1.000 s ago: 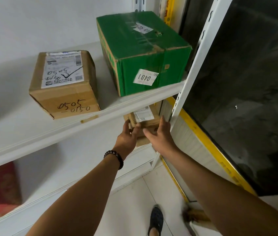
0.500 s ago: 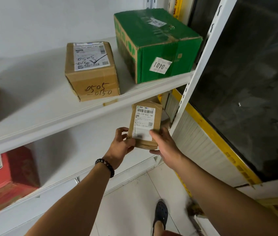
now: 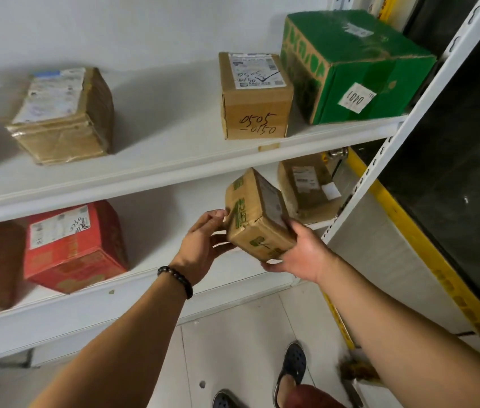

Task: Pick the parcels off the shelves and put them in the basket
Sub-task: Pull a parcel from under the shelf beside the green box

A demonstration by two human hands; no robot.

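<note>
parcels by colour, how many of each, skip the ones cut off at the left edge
brown: 4 (taped parcel, 0505 parcel, lower-shelf parcel, held parcel)
green: 1 (green parcel)
red: 1 (red parcel)
total: 6

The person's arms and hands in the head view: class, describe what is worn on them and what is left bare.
No sleeves show: the left forearm and right forearm are bare. The left hand has a black beaded bracelet round its wrist. The right hand wears nothing visible: no glove, watch or band.
</note>
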